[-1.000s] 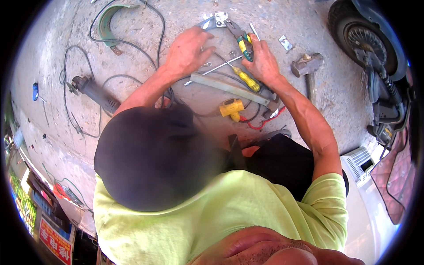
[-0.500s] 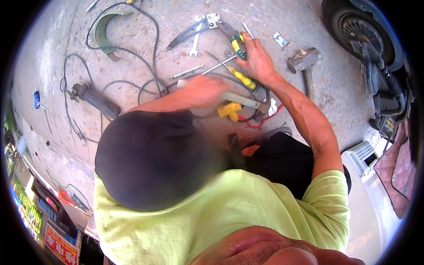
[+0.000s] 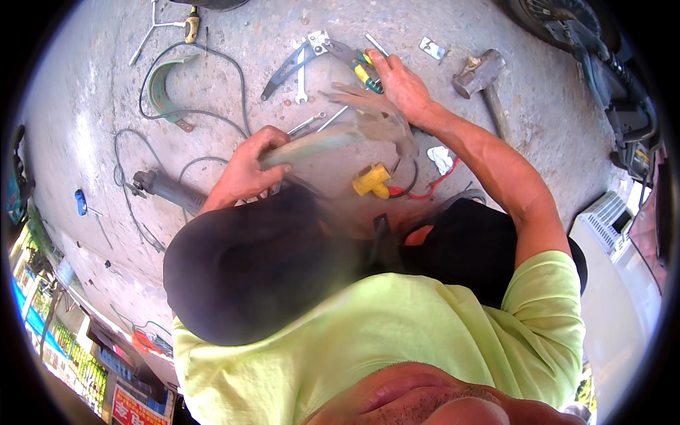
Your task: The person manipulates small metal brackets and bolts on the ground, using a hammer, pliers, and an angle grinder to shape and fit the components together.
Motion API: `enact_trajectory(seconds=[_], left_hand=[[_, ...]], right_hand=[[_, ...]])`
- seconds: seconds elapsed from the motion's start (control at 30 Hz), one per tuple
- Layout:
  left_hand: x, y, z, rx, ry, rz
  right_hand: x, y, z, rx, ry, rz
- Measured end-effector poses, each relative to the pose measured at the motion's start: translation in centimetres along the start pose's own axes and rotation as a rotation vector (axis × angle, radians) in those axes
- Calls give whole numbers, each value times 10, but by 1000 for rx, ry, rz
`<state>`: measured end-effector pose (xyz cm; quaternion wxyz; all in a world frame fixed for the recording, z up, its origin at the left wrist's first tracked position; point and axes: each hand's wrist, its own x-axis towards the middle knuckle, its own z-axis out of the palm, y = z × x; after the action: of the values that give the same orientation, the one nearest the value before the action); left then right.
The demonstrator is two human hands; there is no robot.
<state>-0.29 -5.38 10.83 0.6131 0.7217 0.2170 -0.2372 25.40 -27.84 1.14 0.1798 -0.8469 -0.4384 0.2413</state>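
Note:
My left hand (image 3: 251, 166) is closed round the pale end of the handle of a hammer (image 3: 315, 147), whose head is smeared by motion. The hammer passes in front of the yellow screwdriver, which is hidden. Farther off, my right hand (image 3: 402, 85) is wrapped round the green and yellow handles of pliers (image 3: 367, 72). Their jaws meet a small silver metal plate with holes (image 3: 319, 41), which touches a dark slotted bar (image 3: 283, 73). An open-end wrench (image 3: 301, 81) lies beside that bar on the concrete.
To the right lie a heavy hammer (image 3: 480, 74) and a small packet (image 3: 432, 49). A yellow connector (image 3: 372, 180) with red and black cords is near my legs. At left are an angle grinder (image 3: 166, 190) with its cable and a green curved guard (image 3: 159, 88). A motorbike stands far right.
My left hand has taken hold of the hammer and raised it off the ground, drawing back left. My right hand keeps its grip on the pliers. The view has shifted slightly.

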Motion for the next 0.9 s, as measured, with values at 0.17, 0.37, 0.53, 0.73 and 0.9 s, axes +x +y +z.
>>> enact_trajectory(seconds=[0.17, 0.37, 0.53, 0.73, 0.9], left_hand=[[17, 21, -9, 247, 171, 21], [26, 18, -4, 204, 332, 6], [36, -6, -1, 323, 378, -17], [25, 0, -2, 191, 429, -3], [-6, 37, -8, -4, 560, 420]], right_hand=[[1, 0, 0, -49, -9, 8], [0, -2, -8, -45, -44, -3], [2, 0, -7, -38, -53, -12], [2, 2, -6, -40, -44, -32], [0, 6, -3, -55, -28, -31]])
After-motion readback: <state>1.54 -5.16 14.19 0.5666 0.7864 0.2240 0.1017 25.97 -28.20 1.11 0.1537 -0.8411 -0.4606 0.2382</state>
